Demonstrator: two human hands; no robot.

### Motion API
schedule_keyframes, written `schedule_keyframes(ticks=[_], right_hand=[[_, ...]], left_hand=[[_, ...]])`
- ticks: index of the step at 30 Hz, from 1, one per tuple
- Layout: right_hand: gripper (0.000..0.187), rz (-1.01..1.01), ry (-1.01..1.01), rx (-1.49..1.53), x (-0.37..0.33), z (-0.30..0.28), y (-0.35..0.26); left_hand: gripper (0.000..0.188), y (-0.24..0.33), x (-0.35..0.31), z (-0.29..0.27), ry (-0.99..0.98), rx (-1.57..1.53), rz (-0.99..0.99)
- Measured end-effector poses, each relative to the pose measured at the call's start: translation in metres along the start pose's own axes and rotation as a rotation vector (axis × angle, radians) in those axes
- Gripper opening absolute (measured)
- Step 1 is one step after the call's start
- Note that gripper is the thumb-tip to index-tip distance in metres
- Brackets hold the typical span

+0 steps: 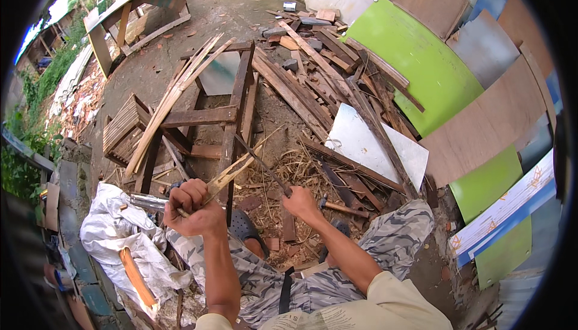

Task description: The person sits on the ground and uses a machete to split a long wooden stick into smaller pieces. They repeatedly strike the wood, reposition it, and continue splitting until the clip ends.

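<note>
My left hand (194,206) is closed around the near end of a split bamboo strip (230,176), which slants away up and to the right and frays at its far end. In my right hand (301,203) is a long, dark, narrow-bladed knife (263,164), pointing up and to the left. Its blade crosses the strip or lies close to it; I cannot tell whether they touch. Just beyond my hands stands a dark wooden frame (236,110), with a bundle of long pale bamboo strips (174,92) leaning over its left side.
A hammer (344,209) lies right of my right hand, by my knee. Shavings (295,170) litter the ground. Scrap planks (301,89) are heaped ahead, with a green board (415,59) leaning behind. At my left are a white sack (108,218) and a slatted crate (125,126).
</note>
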State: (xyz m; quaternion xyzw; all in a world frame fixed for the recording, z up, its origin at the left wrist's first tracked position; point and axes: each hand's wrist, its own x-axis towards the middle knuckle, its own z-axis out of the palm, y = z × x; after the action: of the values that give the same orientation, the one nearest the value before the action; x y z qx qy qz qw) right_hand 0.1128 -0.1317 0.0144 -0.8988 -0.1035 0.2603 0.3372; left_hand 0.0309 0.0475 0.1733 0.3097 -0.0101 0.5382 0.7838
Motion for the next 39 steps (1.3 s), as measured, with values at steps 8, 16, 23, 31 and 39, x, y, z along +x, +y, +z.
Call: schedule_keyframes(ticks=[8, 16, 23, 31, 39], right_hand=[[0.033, -0.122, 0.010, 0.090, -0.048, -0.015, -0.023], [0.034, -0.116, 0.030, 0.178, -0.100, -0.014, -0.024], [0.039, -0.174, 0.102, 0.288, -0.092, 0.007, 0.001], [0.048, -0.202, 0.142, 0.365, -0.089, 0.004, 0.001], [0.048, -0.257, 0.234, 0.258, -0.092, 0.007, 0.001]], left_hand=[[0.058, 0.051, 0.030, 0.073, -0.057, 0.112, -0.038], [0.072, 0.063, 0.015, 0.078, -0.256, 0.134, 0.014], [0.072, 0.056, 0.004, 0.082, -0.347, 0.145, 0.070], [0.074, 0.039, -0.004, 0.077, -0.298, 0.344, 0.168], [0.054, -0.005, -0.013, 0.056, -0.175, 0.476, 0.336]])
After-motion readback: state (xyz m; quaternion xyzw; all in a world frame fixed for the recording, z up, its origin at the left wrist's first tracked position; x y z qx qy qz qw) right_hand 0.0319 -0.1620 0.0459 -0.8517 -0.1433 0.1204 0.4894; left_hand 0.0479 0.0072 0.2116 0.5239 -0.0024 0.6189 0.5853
